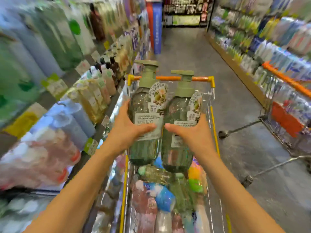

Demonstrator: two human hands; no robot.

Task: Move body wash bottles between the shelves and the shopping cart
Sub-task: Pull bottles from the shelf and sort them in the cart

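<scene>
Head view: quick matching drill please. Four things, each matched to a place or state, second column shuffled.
Things:
1. left hand
2. right hand
3. shopping cart
4. second cart

Places or states:
A. parked at the right-side shelves, orange handle
B. grips the bottle nearer the left shelves
C. below both held bottles, yellow frame, bottles piled inside
D. grips the bottle nearer the aisle

Pairs: 1-B, 2-D, 3-C, 4-A
</scene>
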